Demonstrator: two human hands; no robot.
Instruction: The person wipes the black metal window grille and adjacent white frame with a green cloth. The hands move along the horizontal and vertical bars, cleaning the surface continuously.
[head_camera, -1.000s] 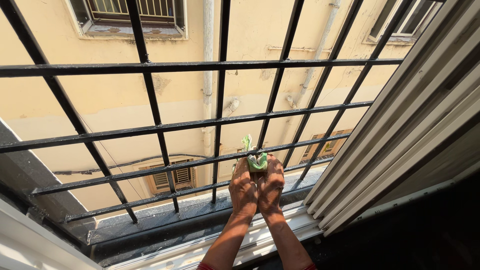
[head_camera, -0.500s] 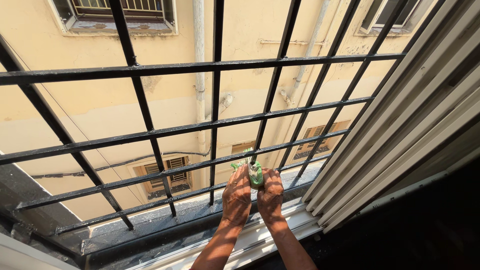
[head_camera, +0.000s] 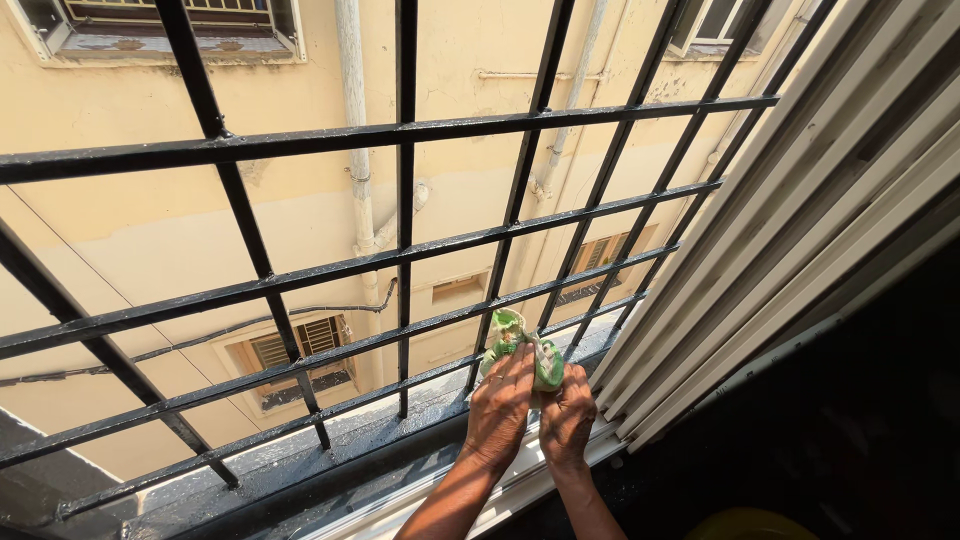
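- You have both hands at the bottom centre of the frame, pressed against the lowest stretch of the black window grille (head_camera: 400, 250), down by the sill (head_camera: 300, 470).
- Your left hand (head_camera: 500, 405) closes around a green and white cloth (head_camera: 512, 335), fingers wrapped over its lower part; the cloth bunches up just above your knuckles and touches a grille bar.
- Your right hand (head_camera: 567, 420) sits just beside the left, touching it, and grips the same cloth from the right side.
- As a judgement: the wiping looks to be at an early or middle stage. The sill shows dark grime and wet-looking patches to the left of your hands, and the upper bars look untouched.
- The white sliding window frame (head_camera: 800, 220) runs along the right of the frame, near your right hand.
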